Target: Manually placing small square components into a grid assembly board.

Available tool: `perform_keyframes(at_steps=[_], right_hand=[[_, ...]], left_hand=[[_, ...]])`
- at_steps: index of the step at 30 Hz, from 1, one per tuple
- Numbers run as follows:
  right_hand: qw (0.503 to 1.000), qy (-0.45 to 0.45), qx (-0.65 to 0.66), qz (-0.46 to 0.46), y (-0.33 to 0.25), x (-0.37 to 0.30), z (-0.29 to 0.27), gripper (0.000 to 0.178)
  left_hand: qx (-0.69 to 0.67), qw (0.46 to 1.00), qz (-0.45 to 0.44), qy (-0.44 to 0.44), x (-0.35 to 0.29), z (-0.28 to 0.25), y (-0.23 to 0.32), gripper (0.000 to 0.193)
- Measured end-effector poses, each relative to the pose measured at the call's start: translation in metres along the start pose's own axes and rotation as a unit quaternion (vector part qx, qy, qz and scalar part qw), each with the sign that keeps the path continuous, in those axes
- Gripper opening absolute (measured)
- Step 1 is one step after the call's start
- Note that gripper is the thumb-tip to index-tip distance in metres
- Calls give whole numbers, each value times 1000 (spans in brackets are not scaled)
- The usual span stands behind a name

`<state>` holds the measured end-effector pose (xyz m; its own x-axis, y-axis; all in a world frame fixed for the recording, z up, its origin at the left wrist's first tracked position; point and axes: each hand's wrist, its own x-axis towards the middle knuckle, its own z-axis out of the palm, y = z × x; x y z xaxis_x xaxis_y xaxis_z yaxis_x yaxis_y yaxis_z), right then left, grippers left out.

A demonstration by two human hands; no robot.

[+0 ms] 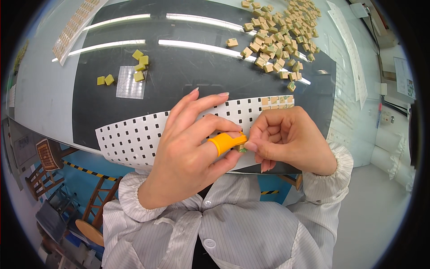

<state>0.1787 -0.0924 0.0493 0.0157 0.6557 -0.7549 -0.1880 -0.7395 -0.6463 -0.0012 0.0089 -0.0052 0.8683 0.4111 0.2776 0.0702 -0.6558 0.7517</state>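
Note:
My left hand [183, 145] wears an orange plastic finger tool [223, 143] with a ring. Between its thumb and fingers it pinches a small tan and green block [242, 149], right beside the tool's tip. From the right, my right hand [293, 139] meets it, its thumb and index finger pinched together at the block's side. Whether they grip the block or a tiny piece on it is hidden. Beneath both hands lies a white sheet [127, 131] with rows of dark square holes. Tan and green squares [275, 100] fill its far right corner.
A large heap of tan blocks [280, 38] covers the far right of the black mat [192, 67]. At the left, several yellow-green blocks [139, 67] lie on and around a clear gridded sheet [127, 85]. White strips lie along both sides, and stools [92, 228] stand below left.

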Motion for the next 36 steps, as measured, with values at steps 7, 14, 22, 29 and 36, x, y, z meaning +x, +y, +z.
perform_keyframes(at_steps=[7,14,22,29,36], right_hand=[[997,38,-61,-42,2,-3,7,16],[926,73,-311,-200,14,-4,10,19],[911,164,-227,-304,22,-4,-9,10],[850,342,-88,-390,23,3,-33,17],[845,338,-151,-385,32,-1,-31,17]], left_hand=[[1,1000,3,6,1,2,0,24],[0,1000,-1,12,1,2,2,25],[18,1000,21,0,2,0,4,20],[46,998,25,-16,-1,-7,7,20],[152,988,0,-28,-6,-21,16,21]])
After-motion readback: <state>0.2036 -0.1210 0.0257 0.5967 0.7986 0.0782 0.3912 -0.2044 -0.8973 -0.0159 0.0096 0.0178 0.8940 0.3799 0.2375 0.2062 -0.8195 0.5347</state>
